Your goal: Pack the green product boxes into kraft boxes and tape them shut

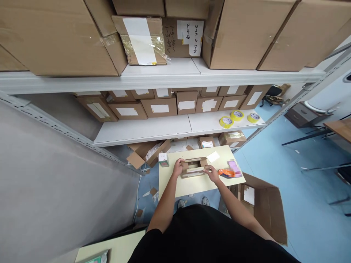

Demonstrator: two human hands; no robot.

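Note:
A small cardboard box (194, 174) stands on the pale yellow table (170, 188), its top flaps raised and a gap showing between them. My left hand (178, 167) grips its left end, fingers closed on the cardboard. At the right end, my right hand (211, 172) pinches the near flap. What lies inside the box is too small to make out. To the left of my left hand sits a small white and green box (163, 159). An orange-handled tape dispenser (226, 172) lies right of my right hand, partly blurred. A white paper sheet (213, 157) rests behind the box.
Metal shelving (153, 133) rises beyond the table, loaded with labelled cartons (159, 107). Several yellow tape rolls (226, 122) lie on the middle shelf. A large open carton (270, 208) stands at the table's right. An open carton (141, 153) and cardboard scraps lie at the left.

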